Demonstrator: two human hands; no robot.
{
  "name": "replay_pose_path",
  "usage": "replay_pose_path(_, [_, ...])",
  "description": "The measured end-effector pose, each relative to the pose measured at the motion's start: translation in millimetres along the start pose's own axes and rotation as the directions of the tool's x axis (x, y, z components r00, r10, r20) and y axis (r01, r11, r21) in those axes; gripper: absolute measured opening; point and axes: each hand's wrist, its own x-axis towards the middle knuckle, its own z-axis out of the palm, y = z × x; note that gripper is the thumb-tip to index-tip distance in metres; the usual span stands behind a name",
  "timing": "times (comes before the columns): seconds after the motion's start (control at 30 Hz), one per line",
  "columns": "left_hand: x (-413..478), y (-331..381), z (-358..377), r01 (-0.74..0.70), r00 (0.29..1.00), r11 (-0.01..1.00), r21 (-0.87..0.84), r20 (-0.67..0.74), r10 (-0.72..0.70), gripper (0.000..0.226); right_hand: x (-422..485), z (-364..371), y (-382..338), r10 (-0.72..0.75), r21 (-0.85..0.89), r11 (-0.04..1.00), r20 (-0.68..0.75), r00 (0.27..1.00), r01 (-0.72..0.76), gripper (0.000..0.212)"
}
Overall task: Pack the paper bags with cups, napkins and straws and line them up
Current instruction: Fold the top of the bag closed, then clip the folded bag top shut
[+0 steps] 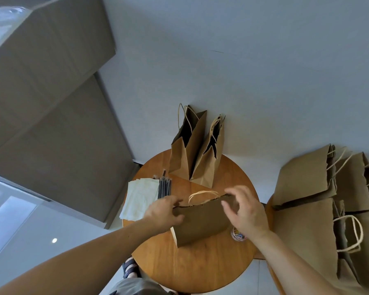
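A brown paper bag (202, 222) stands on the round wooden table (192, 267), its top edge closed and its handles sticking up. My left hand (164, 211) grips the left end of that top edge. My right hand (245, 209) is at the right end with curled fingers; whether it touches the paper I cannot tell. Two opened paper bags (195, 152) stand side by side at the table's far edge. White napkins (140, 199) lie at the left, with a bundle of dark straws (164, 187) beside them.
A pile of flat paper bags (320, 201) lies on a second wooden surface at the right. A small clear container of coloured clips (239, 235) sits under my right wrist. Big cardboard boxes (51, 116) are stacked at the left, clear plastic showing in the top one.
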Motion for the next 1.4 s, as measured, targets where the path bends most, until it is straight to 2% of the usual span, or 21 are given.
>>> replay_pose_path(0.03, [-3.6,-5.0,0.0,0.027,1.0,1.0,-0.004,-0.009,-0.027,0.048,3.7,-1.0,5.0,0.122,-0.046,0.992,0.038,0.992,-0.12,0.043])
replay_pose_path(0.1, [-9.8,-12.8,2.0,0.079,0.996,0.996,-0.031,-0.026,-0.08,0.036,8.4,2.9,13.0,0.298,-0.072,0.954,0.162,0.941,-0.29,0.064])
replay_pose_path(0.17, [-15.3,-15.0,4.8,0.123,0.992,0.992,-0.039,-0.025,-0.124,0.017,10.7,9.9,17.2,0.369,0.015,0.918,0.329,0.869,-0.396,0.057])
replay_pose_path(0.23, [-19.4,-13.7,6.0,0.141,0.99,0.989,-0.045,-0.017,-0.141,0.016,10.0,15.4,20.0,0.374,0.089,0.891,0.414,0.83,-0.446,0.029])
replay_pose_path(0.3, [-23.3,-11.4,5.4,0.154,0.988,0.986,-0.064,-0.019,-0.155,0.023,9.8,14.4,21.1,0.39,0.122,0.874,0.402,0.828,-0.471,0.017])
replay_pose_path(0.57, [-57.8,-2.5,-31.6,0.099,0.989,0.976,-0.196,-0.09,-0.118,0.029,5.4,-5.6,-9.6,0.37,0.216,0.883,0.224,0.902,-0.416,0.014])
replay_pose_path(0.77, [-114.3,-17.6,-76.0,0.017,0.97,0.926,-0.378,-0.218,-0.107,0.027,5.9,-8.8,-84.6,0.361,0.388,0.843,0.105,0.926,-0.373,0.008])
replay_pose_path(0.9, [-167.3,-46.2,-101.3,-0.06,0.933,0.841,-0.537,-0.329,-0.143,0.02,7.0,-12.0,-152.0,0.328,0.477,0.818,0.071,0.942,-0.321,0.006])
replay_pose_path(1.1, [-261.8,-101.5,-158.8,-0.215,0.806,0.723,-0.656,-0.538,-0.248,0.017,16.3,-11.5,-283.2,0.194,0.578,0.796,0.039,0.98,-0.181,0.006])
replay_pose_path(1.27, [-345.3,-147.1,-211.1,-0.366,0.657,0.622,-0.692,-0.665,-0.354,0.012,20.9,0.1,-401.6,0.06,0.637,0.769,0.004,0.998,-0.049,0.006])
replay_pose_path(1.4, [-408.0,-182.0,-248.2,-0.467,0.522,0.593,-0.656,-0.746,-0.414,0.013,24.9,13.9,-487.5,-0.027,0.732,0.681,0.03,0.999,-0.004,0.006])
